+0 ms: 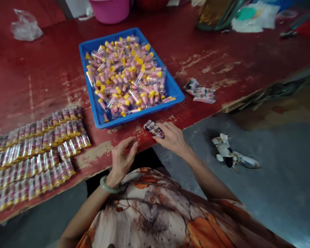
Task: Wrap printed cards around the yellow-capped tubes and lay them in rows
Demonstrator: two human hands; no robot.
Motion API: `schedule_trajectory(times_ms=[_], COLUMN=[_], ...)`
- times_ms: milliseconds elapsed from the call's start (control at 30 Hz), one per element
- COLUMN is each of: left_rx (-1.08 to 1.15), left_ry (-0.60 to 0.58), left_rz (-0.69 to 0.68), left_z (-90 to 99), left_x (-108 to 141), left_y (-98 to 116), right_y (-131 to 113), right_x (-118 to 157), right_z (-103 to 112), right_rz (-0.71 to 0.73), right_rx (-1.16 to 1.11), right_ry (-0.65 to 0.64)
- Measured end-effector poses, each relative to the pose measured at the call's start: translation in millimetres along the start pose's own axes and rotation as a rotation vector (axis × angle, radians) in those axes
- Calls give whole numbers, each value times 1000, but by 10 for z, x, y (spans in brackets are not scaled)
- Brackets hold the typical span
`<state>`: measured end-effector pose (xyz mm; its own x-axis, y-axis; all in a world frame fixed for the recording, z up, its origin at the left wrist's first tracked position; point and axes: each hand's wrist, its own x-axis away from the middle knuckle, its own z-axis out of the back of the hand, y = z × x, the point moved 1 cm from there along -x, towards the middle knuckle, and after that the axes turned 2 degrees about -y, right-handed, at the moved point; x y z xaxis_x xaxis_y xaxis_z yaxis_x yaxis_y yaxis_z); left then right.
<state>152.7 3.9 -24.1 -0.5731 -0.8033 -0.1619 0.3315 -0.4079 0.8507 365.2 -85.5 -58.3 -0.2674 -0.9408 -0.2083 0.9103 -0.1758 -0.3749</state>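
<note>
Your orange-and-cream patterned top [155, 210] fills the bottom of the view, and your 2 bare forearms reach from it to the front edge of a worn, red-painted counter [43, 75]. Your left hand [122, 160], with a pale green bangle [110, 185] at the wrist, hovers just over that edge. Its fingers [129, 146] are loosely curled and slightly spread, and they hold nothing.

Your right hand [173, 137] lies against the end of a short strip of packaged tubes [152, 128]. Its fingers [165, 129] sit close together on the strip, though you cannot tell whether they are pinching it. The strip lies on the counter near the front edge, just below the near rim of a blue plastic tray [176, 90].

The tray holds a loose heap of clear tubes [125, 77] with yellow caps and pink contents. To your left, neat rows of sealed tube packs [36, 158] lie side by side on the counter, well apart from your left hand. Just beyond the tray's right corner sit 2 small bundles of packets [200, 93]. Farther back are a pink plastic basin [110, 10] and a crumpled clear plastic bag [26, 26]. Off the counter to your right, a crumpled white scrap [228, 151] lies on the grey floor [281, 196].
</note>
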Motion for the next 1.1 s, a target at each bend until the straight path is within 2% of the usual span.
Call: schedule_trajectory(times_ms=[67,133,333,467,567,767,933,1100], left_rx=[-36,-68,-68,-56,-120,-260,-267,-321], left_ry=[-13,-7,-24,-102,-154,-207,-226,-261], left_rz=[-36,-74,-123,-125,-181,-231,-222,-187], left_z=[-119,-181,-249,-369,-467,-570,-592,-604], left_x=[-122,-212,-307,-355,-419,-529,-520,-469], left_y=[-46,-88,-130,-125,-139,-205,-222,-173], right_y=[-205,-249,68,113,64,5,-2,16], right_x=[31,65,228,242,192,109,73,86], right_z=[-69,-64,68,34,-14,-17,8,11], right_rz=[-1,28,169,217,240,327,354,465], right_rx=[-38,-98,-273,-294,-237,18,49,123], right_ry=[31,48,25,36,46,-10,-71,-8])
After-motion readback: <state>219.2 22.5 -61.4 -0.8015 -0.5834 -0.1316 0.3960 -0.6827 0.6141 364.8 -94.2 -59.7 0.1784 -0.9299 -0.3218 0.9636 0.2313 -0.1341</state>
